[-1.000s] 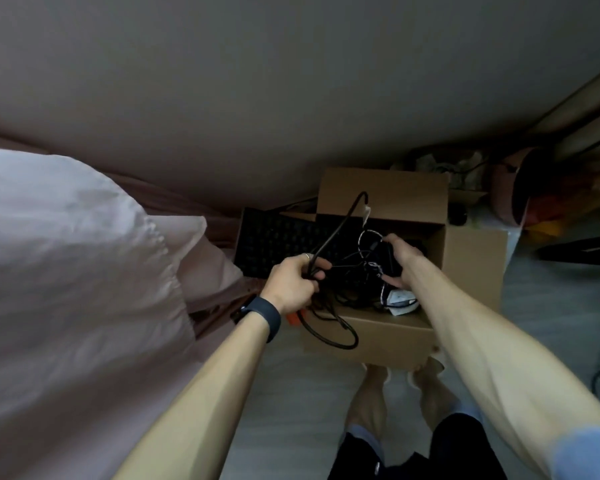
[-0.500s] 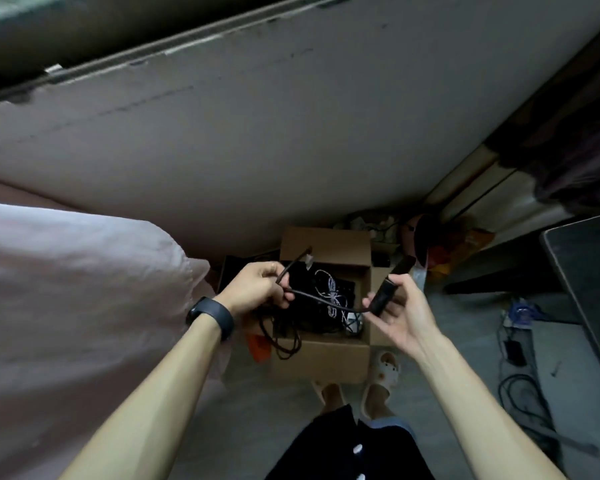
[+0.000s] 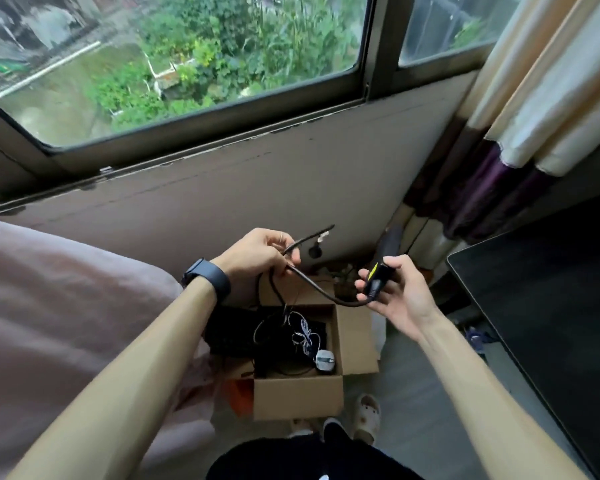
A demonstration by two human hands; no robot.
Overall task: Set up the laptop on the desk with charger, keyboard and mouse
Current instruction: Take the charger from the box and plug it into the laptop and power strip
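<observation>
Lift: left hand [image 3: 257, 252] and right hand [image 3: 395, 292] are now higher above the cardboard box [image 3: 298, 396].
Left fingers [image 3: 274, 242]: pinching the black charger cable [image 3: 312, 285].
Right fingers [image 3: 394, 263]: curled around its yellow-labelled block [image 3: 376, 280].

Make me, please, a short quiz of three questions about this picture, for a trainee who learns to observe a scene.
1. True or false: the black cable runs from the left hand to the charger block held in the right hand.
2. Where does the grey mouse lie? A. in the cardboard box; B. on the dark desk; C. in the left hand.
3. What colour is the label on the charger block?
Key: 1 true; 2 A; 3 yellow.
</observation>
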